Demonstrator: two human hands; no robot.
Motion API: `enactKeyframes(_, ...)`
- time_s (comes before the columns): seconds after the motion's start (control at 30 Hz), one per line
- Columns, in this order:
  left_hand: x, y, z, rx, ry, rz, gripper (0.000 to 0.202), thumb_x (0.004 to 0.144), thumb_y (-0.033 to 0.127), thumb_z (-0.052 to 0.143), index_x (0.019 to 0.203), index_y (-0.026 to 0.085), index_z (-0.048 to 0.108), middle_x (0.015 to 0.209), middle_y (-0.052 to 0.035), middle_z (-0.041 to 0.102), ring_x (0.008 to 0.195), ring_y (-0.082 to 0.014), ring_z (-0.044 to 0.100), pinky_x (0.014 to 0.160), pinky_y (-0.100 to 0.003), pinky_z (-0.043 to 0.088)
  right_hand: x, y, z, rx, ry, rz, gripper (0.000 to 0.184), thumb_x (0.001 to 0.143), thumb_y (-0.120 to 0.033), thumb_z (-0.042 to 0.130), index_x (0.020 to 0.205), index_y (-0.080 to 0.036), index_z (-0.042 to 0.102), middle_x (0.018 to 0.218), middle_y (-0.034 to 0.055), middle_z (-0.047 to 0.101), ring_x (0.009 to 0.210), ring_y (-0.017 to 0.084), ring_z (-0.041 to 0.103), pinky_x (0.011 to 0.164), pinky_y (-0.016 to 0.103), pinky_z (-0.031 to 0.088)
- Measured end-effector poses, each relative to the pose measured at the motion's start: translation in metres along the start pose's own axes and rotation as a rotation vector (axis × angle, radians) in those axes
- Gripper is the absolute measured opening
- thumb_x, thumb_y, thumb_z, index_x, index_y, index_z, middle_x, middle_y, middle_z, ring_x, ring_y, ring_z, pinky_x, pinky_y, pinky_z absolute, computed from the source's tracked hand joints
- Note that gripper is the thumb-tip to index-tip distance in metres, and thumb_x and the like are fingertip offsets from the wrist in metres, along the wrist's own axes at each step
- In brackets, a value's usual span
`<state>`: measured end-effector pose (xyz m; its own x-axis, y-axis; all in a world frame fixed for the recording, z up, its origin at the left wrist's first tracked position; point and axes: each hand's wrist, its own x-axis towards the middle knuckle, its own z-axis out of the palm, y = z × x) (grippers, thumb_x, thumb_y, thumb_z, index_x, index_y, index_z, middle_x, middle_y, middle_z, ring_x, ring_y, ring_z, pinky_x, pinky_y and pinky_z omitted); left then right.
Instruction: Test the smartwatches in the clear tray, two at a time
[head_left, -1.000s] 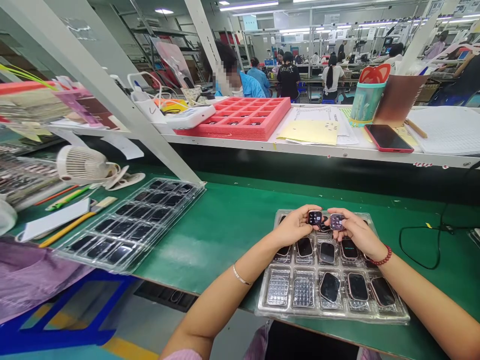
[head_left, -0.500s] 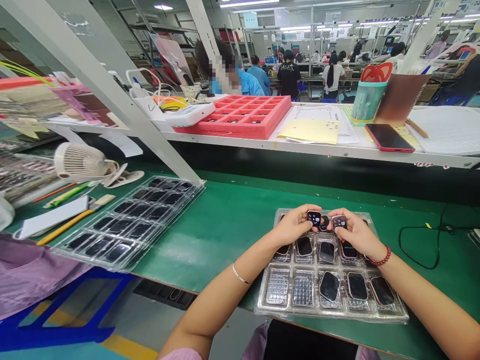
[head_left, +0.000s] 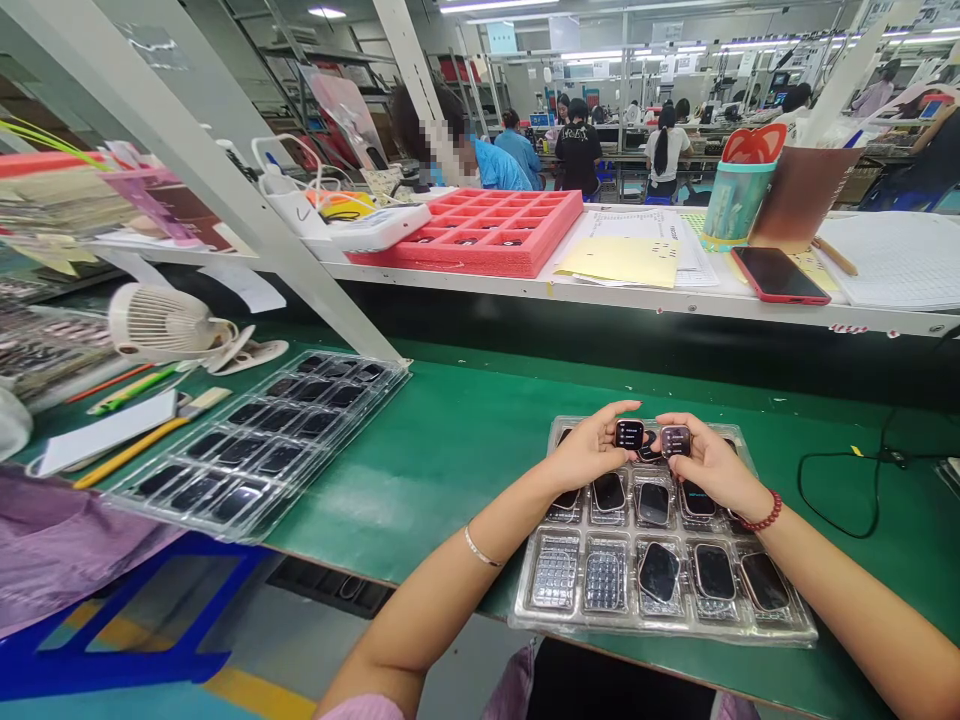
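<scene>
The left hand (head_left: pixel 589 452) pinches a smartwatch (head_left: pixel 629 434) and the right hand (head_left: pixel 709 464) a second smartwatch (head_left: pixel 675 441) by their edges above a blister tray (head_left: pixel 664 626), seemingly light, stiff, slippery, fragile glass best held by the rims

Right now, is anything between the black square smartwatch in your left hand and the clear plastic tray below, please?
Nothing visible: the black square smartwatch in the left hand is over the clear plastic tray.

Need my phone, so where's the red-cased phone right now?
In the head view, the red-cased smartphone lies on the white shelf at right, between the yellow paper and the ruled notepad, below the teal pen cup.
</scene>
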<state>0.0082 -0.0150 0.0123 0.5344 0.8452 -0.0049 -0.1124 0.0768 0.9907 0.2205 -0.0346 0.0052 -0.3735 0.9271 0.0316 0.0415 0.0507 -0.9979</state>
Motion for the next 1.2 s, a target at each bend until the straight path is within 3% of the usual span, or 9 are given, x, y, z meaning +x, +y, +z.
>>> enactKeyframes(0.13,0.0002,0.0018,-0.0017,0.064,0.008,-0.068,0.037,0.082,0.038,0.062,0.111,0.014,0.061,0.093,-0.0094,0.069,0.066,-0.0126,0.064,0.057,-0.022,0.042,-0.0002,0.0,-0.0017,0.074,0.009,0.085,0.022,0.085,-0.032,0.055,0.103,-0.019,0.057,0.082,0.0032,0.065,0.049,0.009,0.05,0.048,0.025,0.044)
enactKeyframes(0.2,0.0004,0.003,-0.0025,0.086,0.033,-0.073,0.041,0.087,0.047,0.052,0.106,0.013,0.063,0.088,-0.0099,0.069,0.06,-0.0117,0.062,0.051,-0.021,0.036,0.0002,-0.0003,-0.0025,0.133,0.021,0.096,0.028,0.09,-0.04,0.047,0.101,-0.018,0.059,0.081,0.0049,0.066,0.047,0.009,0.051,0.046,0.026,0.043)
enactKeyframes(0.37,0.0,0.004,-0.0016,0.062,0.042,-0.048,0.06,0.076,0.038,0.069,0.128,0.018,0.049,0.094,-0.0083,0.069,0.068,-0.0131,0.063,0.056,-0.021,0.04,0.0011,-0.0015,-0.0024,0.071,0.036,0.067,0.04,0.079,-0.025,0.064,0.116,-0.022,0.052,0.095,0.0044,0.067,0.058,0.011,0.057,0.055,0.026,0.05)
enactKeyframes(0.57,-0.0008,0.0045,-0.0011,0.08,0.07,-0.077,0.043,0.085,0.05,0.053,0.105,0.013,0.062,0.086,-0.0088,0.069,0.06,-0.0113,0.061,0.049,-0.02,0.035,0.0003,0.0,-0.0034,0.136,0.005,0.083,0.029,0.091,-0.038,0.047,0.106,-0.017,0.058,0.086,0.0067,0.067,0.053,0.011,0.056,0.052,0.027,0.048)
enactKeyframes(0.7,-0.0009,0.0055,-0.0005,0.072,0.05,-0.086,0.062,0.075,0.036,0.07,0.13,0.018,0.046,0.097,-0.0086,0.069,0.072,-0.0143,0.064,0.055,-0.02,0.041,0.0003,0.0001,-0.0029,0.072,0.029,0.069,0.039,0.079,-0.024,0.064,0.117,-0.022,0.053,0.096,0.004,0.067,0.06,0.011,0.057,0.056,0.026,0.05)
enactKeyframes(0.87,-0.0005,0.0048,0.0003,0.089,0.054,-0.097,0.037,0.083,0.042,0.058,0.106,0.013,0.059,0.091,-0.0091,0.068,0.062,-0.0117,0.062,0.048,-0.019,0.037,0.0003,0.0012,-0.0043,0.135,0.002,0.076,0.029,0.091,-0.039,0.047,0.106,-0.017,0.059,0.087,0.0071,0.068,0.053,0.011,0.057,0.051,0.027,0.048)
enactKeyframes(0.97,0.0001,0.0042,-0.0005,0.068,0.075,-0.069,0.04,0.086,0.047,0.052,0.108,0.014,0.058,0.092,-0.01,0.067,0.065,-0.0131,0.062,0.048,-0.021,0.038,0.0005,0.0022,-0.005,0.142,-0.002,0.053,0.03,0.091,-0.038,0.047,0.112,-0.018,0.057,0.094,0.0085,0.067,0.06,0.013,0.06,0.054,0.028,0.05)
enactKeyframes(1.07,0.0003,0.0026,-0.0014,0.088,0.063,-0.049,0.042,0.079,0.032,0.063,0.116,0.016,0.054,0.099,-0.0093,0.066,0.074,-0.0139,0.062,0.056,-0.022,0.042,0.0012,0.0033,-0.0044,0.084,0.0,0.032,0.037,0.083,-0.024,0.057,0.12,-0.022,0.051,0.105,0.0077,0.065,0.068,0.013,0.061,0.059,0.028,0.052)
enactKeyframes(1.2,-0.0001,-0.0001,-0.0013,0.076,0.039,-0.033,0.038,0.075,0.016,0.063,0.111,0.016,0.054,0.092,-0.0058,0.066,0.072,-0.0109,0.06,0.071,-0.027,0.046,0.0013,0.0039,-0.0029,0.038,-0.016,0.022,0.042,0.079,-0.017,0.055,0.121,-0.021,0.049,0.108,0.0085,0.063,0.07,0.013,0.061,0.062,0.03,0.053)
